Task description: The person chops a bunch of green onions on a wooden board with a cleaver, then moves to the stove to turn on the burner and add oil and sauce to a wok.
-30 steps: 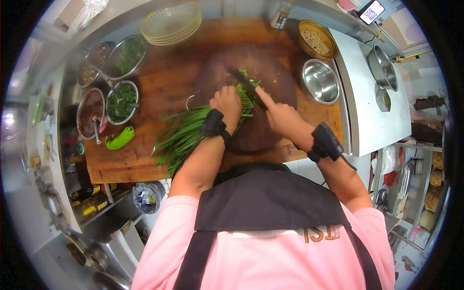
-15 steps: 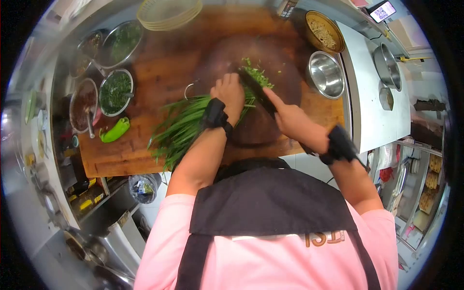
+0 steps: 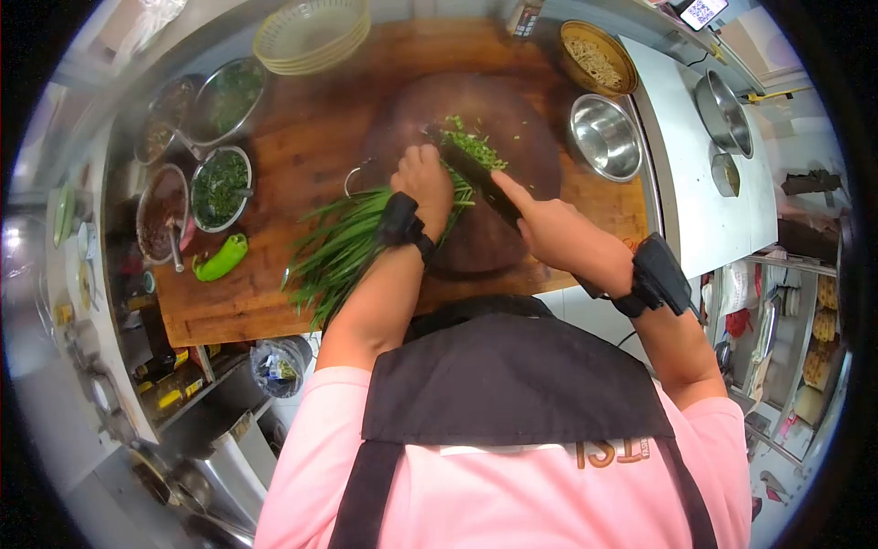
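Note:
Long green leafy stalks, like garlic chives (image 3: 343, 240), lie in a bunch across the left edge of a round dark chopping block (image 3: 402, 119). My left hand (image 3: 425, 179) is closed over their right end, fingers curled. In my right hand (image 3: 558, 229) is a dark, wide-bladed kitchen knife (image 3: 477, 174), its blade slanting up and left beside my left fingers. Chopped green pieces (image 3: 471, 139) lie on the block along the blade's far side. My grip covers the knife's handle.
A green pepper (image 3: 220, 257) lies left on the wooden table (image 3: 302, 110), near a bowl of chopped greens (image 3: 219, 189) and a bowl of dark red sauce (image 3: 163, 215). Stacked pale baskets (image 3: 311, 37) stand at the back. A steel bowl (image 3: 605, 137) and a brown bowl (image 3: 598, 59) stand right.
The view has shifted slightly. The knife still lies against the cut end of the bunch, and both hands keep their grips. The chopped pieces look a little more spread out.

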Demonstrator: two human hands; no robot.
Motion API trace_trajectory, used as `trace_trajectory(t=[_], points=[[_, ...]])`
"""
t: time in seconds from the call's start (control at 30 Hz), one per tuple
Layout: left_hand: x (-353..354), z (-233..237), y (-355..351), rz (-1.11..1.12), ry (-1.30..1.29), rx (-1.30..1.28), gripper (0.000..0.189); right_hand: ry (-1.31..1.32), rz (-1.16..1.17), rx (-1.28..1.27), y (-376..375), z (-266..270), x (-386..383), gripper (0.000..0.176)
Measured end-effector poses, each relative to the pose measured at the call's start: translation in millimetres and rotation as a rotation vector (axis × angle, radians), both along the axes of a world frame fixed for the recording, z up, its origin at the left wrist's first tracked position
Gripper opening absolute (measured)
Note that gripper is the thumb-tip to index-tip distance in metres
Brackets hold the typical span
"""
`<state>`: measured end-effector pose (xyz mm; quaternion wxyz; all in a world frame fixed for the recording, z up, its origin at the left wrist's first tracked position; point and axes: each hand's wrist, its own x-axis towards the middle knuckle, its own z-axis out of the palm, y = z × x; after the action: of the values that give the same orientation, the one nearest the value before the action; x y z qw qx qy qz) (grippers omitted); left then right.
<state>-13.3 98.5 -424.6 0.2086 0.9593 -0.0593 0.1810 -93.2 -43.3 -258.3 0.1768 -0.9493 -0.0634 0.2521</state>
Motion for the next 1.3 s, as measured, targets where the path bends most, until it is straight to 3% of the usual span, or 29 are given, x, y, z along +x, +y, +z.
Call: trace_trajectory(t=[0.17, 0.23, 0.27, 0.6, 0.77, 0.87, 0.97, 1.17, 1.3], points=[[1, 1, 5, -0.04, 0.052, 0.004, 0.012, 0.039, -0.013, 0.062, 3, -37, 11, 0.066], [1, 0, 4, -0.04, 0.089, 0.029, 0.009, -0.113, -0.082, 0.05, 13, -83, 13, 0.067], [2, -1, 3, -0.031, 0.084, 0.025, 0.009, -0.207, -0.045, 0.159, 11, -90, 12, 0.068], [0, 3, 0, 0.027, 0.025, -0.006, 0.008, -0.029, 0.041, 0.045, -1, -13, 11, 0.065], [1, 2, 4, 0.004, 0.1, 0.009, 0.009, 0.03, 0.033, 0.089, 0, -13, 14, 0.066], [-1, -1, 3, 0.012, 0.096, 0.003, 0.012, -0.055, -0.066, 0.088, 14, -76, 15, 0.068], [3, -1, 3, 0.036, 0.103, -0.013, 0.013, -0.188, -0.069, 0.117, 16, -88, 12, 0.068], [4, 18, 11, 0.061, 0.196, -0.18, 0.017, -0.174, 0.001, 0.098, 8, -41, 24, 0.067], [-3, 34, 42, -0.215, 0.105, -0.076, 0.032, -0.228, -0.02, 0.161, -6, -23, 11, 0.067]])
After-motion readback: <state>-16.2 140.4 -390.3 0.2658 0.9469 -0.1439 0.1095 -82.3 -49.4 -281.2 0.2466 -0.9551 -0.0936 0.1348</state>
